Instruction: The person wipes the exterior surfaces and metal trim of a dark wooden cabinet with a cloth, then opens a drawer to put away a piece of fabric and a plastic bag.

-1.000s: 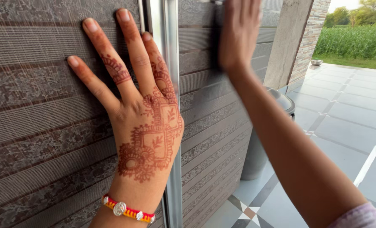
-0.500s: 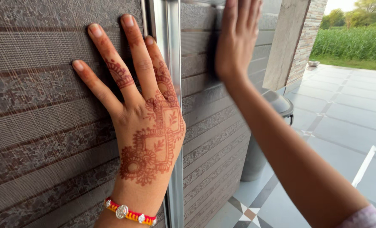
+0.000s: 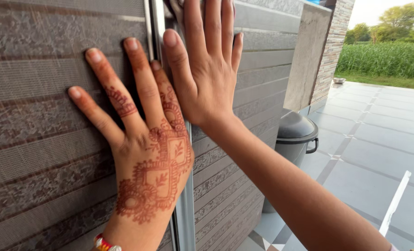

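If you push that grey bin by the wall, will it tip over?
Probably it would slide or wobble first: the grey bin looks like light plastic and stands on smooth floor tiles. Being tall with a domed lid, it might tip if pushed high up.

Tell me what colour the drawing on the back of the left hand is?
Reddish-brown: a flowers-and-squares pattern on the left hand, seen best in the head view.

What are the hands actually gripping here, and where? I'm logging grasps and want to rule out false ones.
Nothing is gripped. The left hand and right hand lie flat, fingers spread, against the brown striped textured wall panel, either side of its silver metal strip.
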